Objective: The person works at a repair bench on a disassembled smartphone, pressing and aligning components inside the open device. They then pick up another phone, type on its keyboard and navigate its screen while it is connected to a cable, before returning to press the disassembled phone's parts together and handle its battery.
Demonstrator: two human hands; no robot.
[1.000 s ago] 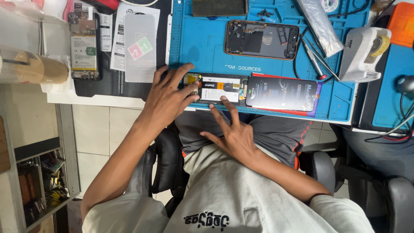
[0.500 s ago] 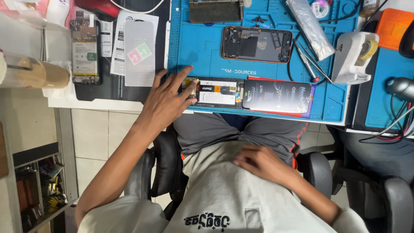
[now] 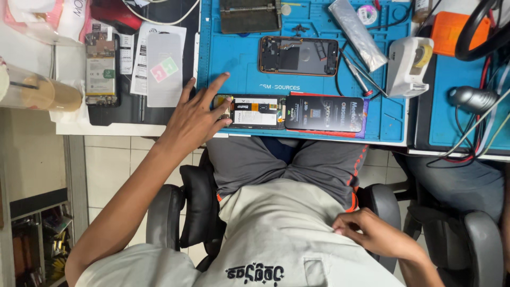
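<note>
Head view: I'm looking straight down at the blue mat on my desk.
Left hand: fingers spread, grip apart, fingertips touching the phone screen part's left end.
Right hand: loosely curled against my shirt, holding nothing.
Neighbours: dark flat box just right of the part, opened phone above.

Your one view comes from the camera on your head, looking steeply down past your grey-shirted torso and lap (at the bottom) to the near edge of the blue rubber work mat, seen from fairly close.
</note>
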